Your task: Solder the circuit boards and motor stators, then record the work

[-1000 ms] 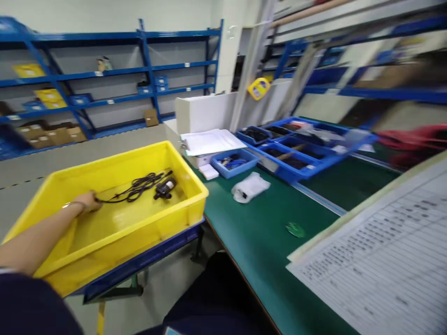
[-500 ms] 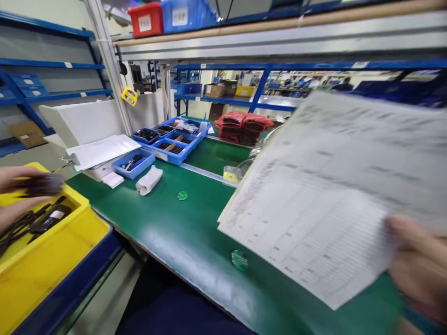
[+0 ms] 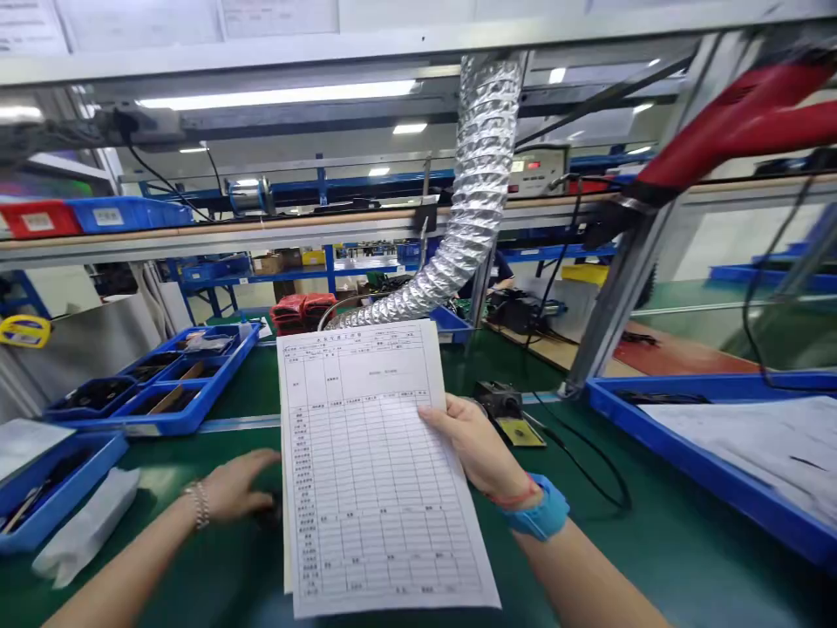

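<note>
My right hand [image 3: 474, 440] grips a few printed sheets [image 3: 385, 488] by their right edge, thumb on the front. The top sheet is a form with a table, held nearly upright over the green bench and facing me. To its left, my left hand [image 3: 239, 490] is low over the bench, fingers curved round a small dark object [image 3: 267, 513]. The sheets cover the fingertips and part of that object, so its kind cannot be made out.
Blue parts trays [image 3: 196, 406] and a white rolled cloth [image 3: 91, 523] lie left. A silver duct [image 3: 484, 166] hangs ahead. A soldering-iron stand [image 3: 506, 410] with a cable is behind my right hand. A blue tray [image 3: 686, 462] with papers stands right.
My view has swung right, away from the yellow bin. My left hand has gone from above that bin to the bench, and the sheets are now upright before me.
</note>
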`<state>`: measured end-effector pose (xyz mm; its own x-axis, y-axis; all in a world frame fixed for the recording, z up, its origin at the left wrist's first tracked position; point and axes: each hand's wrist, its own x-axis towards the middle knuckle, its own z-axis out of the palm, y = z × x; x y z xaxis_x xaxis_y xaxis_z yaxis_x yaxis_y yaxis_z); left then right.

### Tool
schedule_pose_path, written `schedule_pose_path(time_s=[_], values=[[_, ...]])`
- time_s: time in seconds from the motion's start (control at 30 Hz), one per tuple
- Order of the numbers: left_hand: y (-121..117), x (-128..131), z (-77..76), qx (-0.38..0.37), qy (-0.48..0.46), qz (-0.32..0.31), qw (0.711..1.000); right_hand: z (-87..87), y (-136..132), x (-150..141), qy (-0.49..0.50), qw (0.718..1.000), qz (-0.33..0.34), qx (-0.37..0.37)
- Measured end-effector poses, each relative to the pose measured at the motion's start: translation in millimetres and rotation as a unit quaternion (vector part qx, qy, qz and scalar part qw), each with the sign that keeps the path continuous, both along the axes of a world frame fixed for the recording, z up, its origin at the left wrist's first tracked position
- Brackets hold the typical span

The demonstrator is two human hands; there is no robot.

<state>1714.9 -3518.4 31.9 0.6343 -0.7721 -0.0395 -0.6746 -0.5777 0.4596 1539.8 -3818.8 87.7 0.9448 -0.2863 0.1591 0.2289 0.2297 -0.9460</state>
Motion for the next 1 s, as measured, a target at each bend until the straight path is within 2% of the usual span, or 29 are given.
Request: schedule_pose_path(time_s=[0.07, 0.17, 0.27, 0.37, 0.5, 0.73, 1.0], values=[[-4.1, -2.8, 33.9, -0.159, 0.087, 0.042, 0.983, 0.2, -5.7, -1.8, -0.004, 1.0, -0.001, -0.001], [-27.1, -15.5, 80.8, -0.394, 0.188, 0.072, 0.897, 1.9, -8.4, -1.3, -0.01, 1.0, -0.003, -0.011], [-56.7, -24.5, 104.5, -0.517, 0.197, 0.105, 0.826, 4.2, -8.4, -0.9, -0.016, 1.0, -0.002, -0.025], [-77.2, -21.9, 108.3, -0.567, 0.19, 0.139, 0.789, 4.9, -9.2, -1.3, -0.019, 0.999, -0.003, -0.032], [-86.5, -15.5, 108.5, -0.596, 0.223, 0.131, 0.76, 3.5, -11.3, -1.0, -0.022, 0.999, -0.003, -0.035], [-97.5, -19.1, 120.1, -0.633, 0.249, 0.112, 0.724, 6.3, -16.1, -1.4, -0.029, 0.999, -0.001, -0.043], [-124.6, -20.5, 124.5, -0.657, 0.262, 0.067, 0.703, 15.8, -32.7, 1.7, -0.034, 0.999, -0.028, -0.019]])
